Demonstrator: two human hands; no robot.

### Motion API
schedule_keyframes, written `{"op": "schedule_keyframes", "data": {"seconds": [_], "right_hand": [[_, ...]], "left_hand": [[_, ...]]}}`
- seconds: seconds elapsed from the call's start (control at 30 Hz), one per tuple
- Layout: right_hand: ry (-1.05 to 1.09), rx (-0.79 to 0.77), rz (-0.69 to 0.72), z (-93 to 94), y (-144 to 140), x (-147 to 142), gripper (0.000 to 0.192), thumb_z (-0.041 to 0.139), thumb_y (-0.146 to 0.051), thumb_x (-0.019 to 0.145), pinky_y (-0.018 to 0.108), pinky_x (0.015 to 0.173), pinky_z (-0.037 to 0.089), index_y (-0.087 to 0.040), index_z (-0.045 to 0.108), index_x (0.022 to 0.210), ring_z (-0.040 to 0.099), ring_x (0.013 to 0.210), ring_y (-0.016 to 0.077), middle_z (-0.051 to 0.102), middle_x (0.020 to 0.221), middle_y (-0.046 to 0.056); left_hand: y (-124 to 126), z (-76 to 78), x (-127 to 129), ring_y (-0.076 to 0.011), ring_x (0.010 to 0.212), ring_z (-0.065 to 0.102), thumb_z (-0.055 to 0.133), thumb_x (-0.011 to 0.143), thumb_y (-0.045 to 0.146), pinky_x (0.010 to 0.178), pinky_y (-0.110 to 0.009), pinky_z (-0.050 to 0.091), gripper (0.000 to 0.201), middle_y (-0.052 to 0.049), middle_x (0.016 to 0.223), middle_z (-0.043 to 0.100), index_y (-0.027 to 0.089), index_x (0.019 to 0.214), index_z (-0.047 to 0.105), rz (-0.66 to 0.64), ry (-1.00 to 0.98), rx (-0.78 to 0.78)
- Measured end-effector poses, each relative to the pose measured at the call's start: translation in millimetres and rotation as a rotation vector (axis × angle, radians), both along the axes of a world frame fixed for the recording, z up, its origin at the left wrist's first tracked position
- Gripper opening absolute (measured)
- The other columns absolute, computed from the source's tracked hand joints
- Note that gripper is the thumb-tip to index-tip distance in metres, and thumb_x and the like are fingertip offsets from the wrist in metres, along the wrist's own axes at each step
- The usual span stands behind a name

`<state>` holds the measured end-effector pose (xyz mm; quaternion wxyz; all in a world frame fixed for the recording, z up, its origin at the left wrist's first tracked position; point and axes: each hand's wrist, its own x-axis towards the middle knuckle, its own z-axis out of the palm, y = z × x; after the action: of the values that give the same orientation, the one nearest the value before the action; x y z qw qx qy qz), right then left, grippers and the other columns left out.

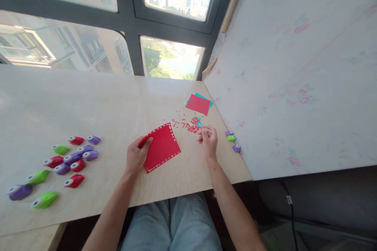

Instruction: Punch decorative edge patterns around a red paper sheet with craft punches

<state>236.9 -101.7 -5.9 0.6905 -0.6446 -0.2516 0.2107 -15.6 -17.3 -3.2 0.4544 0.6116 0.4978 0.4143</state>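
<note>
Blue jeans (173,225) reach under the pale tabletop (118,106). Over it, the red sheet (163,147), pale-dotted along its edges, is gripped by the left hand (139,155), thumb on top. Well apart, the right hand (208,143) bunches its fingers; I can't tell whether they pinch anything. Plastic punches (71,159) lie leftward, confetti (193,128) beside the right fingertips.

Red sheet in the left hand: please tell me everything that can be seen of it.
The red sheet is four-cornered, thin and looks like paper or card. Rows of small pale shapes, apparently punched holes, line its top, right and bottom edges; the middle is plain. The left hand grips its left side, thumb on top, covering part of that edge. It sits slightly turned, its top edge gently bowed, over the pale tabletop; whether it touches the surface is unclear. The right hand is clear of it.
</note>
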Motion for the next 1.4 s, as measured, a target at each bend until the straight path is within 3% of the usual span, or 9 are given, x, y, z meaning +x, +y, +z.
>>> {"op": "schedule_keyframes", "data": {"seconds": [0.1, 0.2, 0.4, 0.53, 0.77, 1.0, 1.17, 1.3, 1.4], "right_hand": [[0.056, 0.033, -0.211, -0.9, -5, 17, 0.065, 0.054, -0.032, 0.08, 0.021, 0.043, 0.045, -0.019, 0.029, 0.138, 0.056, 0.049, 0.0097, 0.069, 0.098, 0.006], [0.114, 0.037, -0.334, -4.1, -9, 35, 0.085, 0.051, -0.027, 0.074, 0.023, 0.045, 0.049, -0.018, 0.011, 0.148, 0.056, 0.051, 0.0098, 0.064, 0.12, 0.014], [0.061, -0.013, -0.31, -10.1, -14, 52, 0.094, 0.051, -0.034, 0.076, 0.027, 0.048, 0.054, -0.019, 0.0, 0.153, 0.059, 0.053, 0.0124, 0.063, 0.121, 0.015], [0.108, 0.018, -0.322, -10.6, -13, 56, 0.092, 0.053, -0.031, 0.073, 0.026, 0.047, 0.054, -0.019, 0.005, 0.151, 0.06, 0.051, 0.0117, 0.065, 0.119, 0.014], [0.188, 0.007, -0.336, -10.0, -10, 60, 0.071, 0.055, -0.029, 0.07, 0.021, 0.044, 0.051, -0.015, 0.031, 0.136, 0.059, 0.049, 0.0097, 0.07, 0.107, 0.013], [0.143, -0.092, -0.198, -9.0, -9, 63, 0.072, 0.055, -0.028, 0.07, 0.018, 0.038, 0.045, -0.018, 0.031, 0.137, 0.062, 0.046, 0.0122, 0.072, 0.086, 0.003], [0.144, -0.154, -0.156, -4.3, -9, 66, 0.066, 0.058, -0.027, 0.068, 0.018, 0.035, 0.043, -0.017, 0.041, 0.13, 0.063, 0.046, 0.0143, 0.071, 0.075, 0.001], [0.096, -0.202, -0.109, -0.2, -9, 65, 0.055, 0.058, -0.026, 0.066, 0.018, 0.033, 0.04, -0.015, 0.053, 0.119, 0.056, 0.04, 0.0129, 0.062, 0.057, -0.004], [-0.009, -0.277, -0.064, 0.8, -10, 63, 0.05, 0.058, -0.029, 0.068, 0.018, 0.03, 0.03, -0.013, 0.06, 0.116, 0.046, 0.035, 0.0102, 0.054, 0.051, -0.007]], "left_hand": [[0, 1.0, 0, -0.0203, 0.068, 0.063, 0.062, 0.078, 0.054, 0.057, -0.026, 0.049, 0.041, -0.006, 0.081, 0.072, 0.015, 0.089, 0.072, -0.001, 0.019, 0.001], [-1, 3.2, 0, -0.0205, 0.068, 0.063, 0.061, 0.079, 0.054, 0.057, -0.026, 0.049, 0.041, -0.006, 0.081, 0.073, 0.016, 0.09, 0.073, -0.002, 0.04, 0.01], [-2, 6.0, 1, -0.021, 0.068, 0.063, 0.061, 0.078, 0.054, 0.057, -0.026, 0.049, 0.041, -0.006, 0.08, 0.073, 0.016, 0.089, 0.073, 0.004, 0.062, 0.025], [-3, 7.9, 2, -0.0208, 0.067, 0.063, 0.061, 0.078, 0.055, 0.055, -0.025, 0.049, 0.041, -0.006, 0.078, 0.073, 0.016, 0.088, 0.073, 0.007, 0.065, 0.03], [-3, 8.4, 1, -0.0205, 0.067, 0.063, 0.061, 0.078, 0.054, 0.054, -0.025, 0.048, 0.042, -0.006, 0.078, 0.072, 0.016, 0.088, 0.073, 0.007, 0.073, 0.027], [-3, 7.1, 2, -0.0207, 0.067, 0.063, 0.061, 0.079, 0.053, 0.055, -0.025, 0.049, 0.04, -0.006, 0.08, 0.073, 0.016, 0.088, 0.074, 0.004, 0.078, 0.048], [-3, 7.5, 2, -0.0209, 0.068, 0.064, 0.061, 0.079, 0.053, 0.056, -0.025, 0.049, 0.04, -0.005, 0.08, 0.073, 0.017, 0.088, 0.073, 0.006, 0.079, 0.042], [-2, 5.1, 1, -0.021, 0.069, 0.064, 0.061, 0.079, 0.053, 0.057, -0.026, 0.05, 0.04, -0.006, 0.081, 0.073, 0.016, 0.09, 0.073, 0.007, 0.08, 0.032], [-2, 4.3, 1, -0.021, 0.07, 0.064, 0.062, 0.079, 0.054, 0.057, -0.026, 0.049, 0.041, -0.006, 0.082, 0.073, 0.016, 0.09, 0.073, 0.002, 0.072, 0.025]]}}
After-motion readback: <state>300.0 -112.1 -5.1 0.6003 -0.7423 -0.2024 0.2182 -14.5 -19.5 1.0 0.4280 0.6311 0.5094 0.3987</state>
